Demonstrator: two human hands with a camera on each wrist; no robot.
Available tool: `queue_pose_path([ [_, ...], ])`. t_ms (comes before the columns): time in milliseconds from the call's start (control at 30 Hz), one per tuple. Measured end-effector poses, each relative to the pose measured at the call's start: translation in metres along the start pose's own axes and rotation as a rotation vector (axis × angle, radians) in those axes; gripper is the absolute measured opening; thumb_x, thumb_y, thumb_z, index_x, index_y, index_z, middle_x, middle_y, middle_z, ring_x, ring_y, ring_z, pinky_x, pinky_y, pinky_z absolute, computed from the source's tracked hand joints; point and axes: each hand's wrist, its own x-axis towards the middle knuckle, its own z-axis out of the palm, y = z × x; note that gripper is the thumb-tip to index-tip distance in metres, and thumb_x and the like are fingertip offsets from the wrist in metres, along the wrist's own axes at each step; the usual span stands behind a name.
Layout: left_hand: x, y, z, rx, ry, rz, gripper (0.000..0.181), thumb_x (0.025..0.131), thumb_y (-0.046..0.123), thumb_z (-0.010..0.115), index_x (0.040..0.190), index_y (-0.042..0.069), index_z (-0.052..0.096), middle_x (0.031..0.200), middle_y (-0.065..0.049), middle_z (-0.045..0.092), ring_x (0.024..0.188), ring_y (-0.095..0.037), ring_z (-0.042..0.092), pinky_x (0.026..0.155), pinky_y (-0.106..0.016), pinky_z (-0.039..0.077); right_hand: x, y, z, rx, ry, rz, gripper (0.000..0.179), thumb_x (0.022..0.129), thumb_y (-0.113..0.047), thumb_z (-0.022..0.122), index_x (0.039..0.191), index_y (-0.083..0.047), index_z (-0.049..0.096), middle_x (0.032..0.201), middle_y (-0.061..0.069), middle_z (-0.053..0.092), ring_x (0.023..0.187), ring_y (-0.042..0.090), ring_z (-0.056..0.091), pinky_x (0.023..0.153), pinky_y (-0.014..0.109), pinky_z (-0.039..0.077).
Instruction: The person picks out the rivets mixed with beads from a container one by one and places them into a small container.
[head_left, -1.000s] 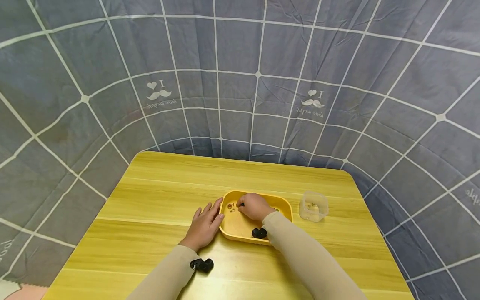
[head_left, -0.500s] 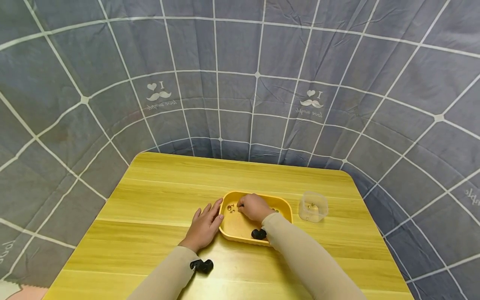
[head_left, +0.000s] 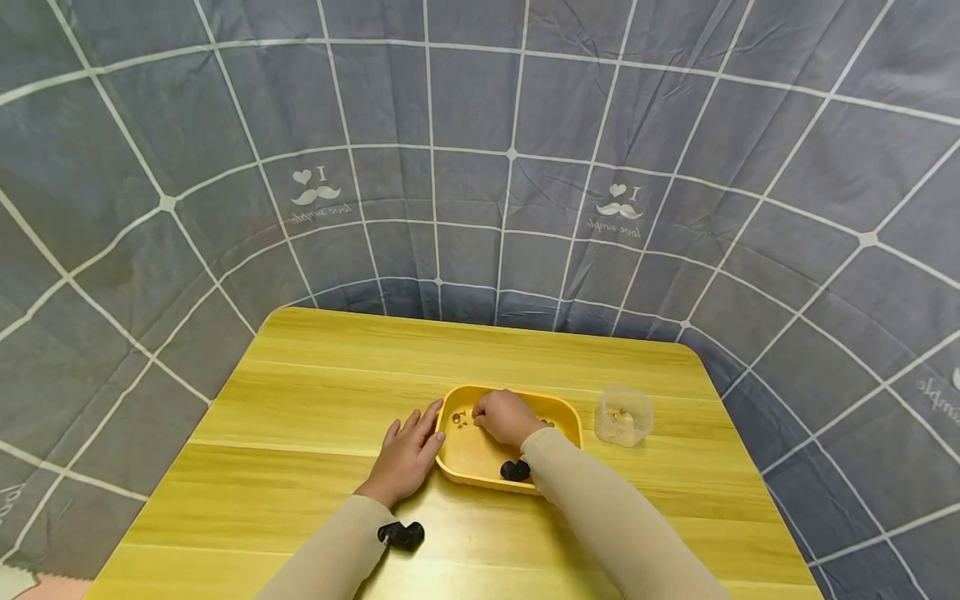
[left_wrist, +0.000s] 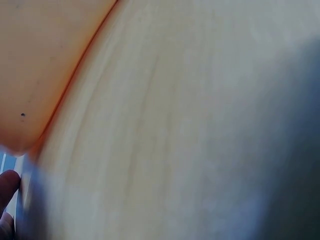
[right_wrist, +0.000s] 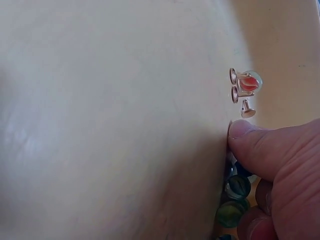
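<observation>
My right hand (head_left: 507, 418) reaches down into the yellow basin (head_left: 471, 479), thumb and fingers drawn together near its floor. A thin metal edge, like the head of a small rivet, shows at the thumb tip (right_wrist: 241, 129) in the right wrist view; the rest is hidden behind the thumb. Just beyond lie several copper-coloured rivets (right_wrist: 248, 109) and a clear marble with a red swirl (right_wrist: 251, 81). Dark and green marbles (right_wrist: 237, 187) sit below the fingers. With fingers spread, my left hand (head_left: 405, 457) rests against the basin's left side.
To the right of the basin stands a clear plastic box (head_left: 624, 417) with a few small gold-coloured pieces in it. Everything is on a wood-grain table (head_left: 315, 392). A grey grid-patterned cloth (head_left: 465, 100) hangs behind its far edge.
The right hand stays over the same spot in the basin, and the dark bit between its fingers no longer shows. The left hand keeps its place; the head view has shifted slightly.
</observation>
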Motion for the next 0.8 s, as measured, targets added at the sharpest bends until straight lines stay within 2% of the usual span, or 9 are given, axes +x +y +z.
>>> queue_pose_path([
  [267,0.001,0.005,0.002,-0.013,0.003,0.008,0.059,0.114,0.037,0.045,0.169,0.03,0.026,0.162,-0.009,0.05,0.158,-0.043,0.032,0.13,-0.065,0.008,0.0,0.005,-0.001,-0.03,-0.021,-0.028,0.01,0.102,-0.025,0.071,0.103,-0.019,0.079,0.098,-0.005,0.076,0.082,0.009,0.063,0.085,0.031,0.059],
  [433,0.001,0.009,0.0,-0.051,-0.014,0.01,0.058,0.114,0.035,0.045,0.169,0.031,0.027,0.165,-0.01,0.046,0.159,-0.045,0.029,0.13,-0.066,0.004,-0.001,0.007,-0.008,-0.002,-0.013,-0.047,0.008,0.101,-0.025,0.072,0.1,-0.02,0.077,0.095,-0.007,0.075,0.08,0.009,0.061,0.083,0.03,0.057],
  [600,0.001,0.011,-0.002,-0.066,-0.025,0.004,0.057,0.114,0.033,0.045,0.168,0.032,0.029,0.166,-0.009,0.044,0.158,-0.046,0.029,0.129,-0.067,0.0,-0.008,0.004,-0.028,0.099,-0.006,-0.03,0.008,0.101,-0.024,0.072,0.099,-0.018,0.077,0.098,-0.005,0.075,0.086,0.011,0.063,0.089,0.033,0.057],
  [800,0.002,0.012,-0.005,-0.068,-0.044,-0.013,0.057,0.114,0.035,0.046,0.168,0.034,0.028,0.168,-0.009,0.041,0.159,-0.043,0.03,0.131,-0.065,-0.001,-0.025,0.006,-0.061,0.198,-0.008,-0.01,0.008,0.104,-0.02,0.068,0.103,-0.015,0.075,0.098,-0.001,0.075,0.075,0.013,0.058,0.075,0.032,0.052],
])
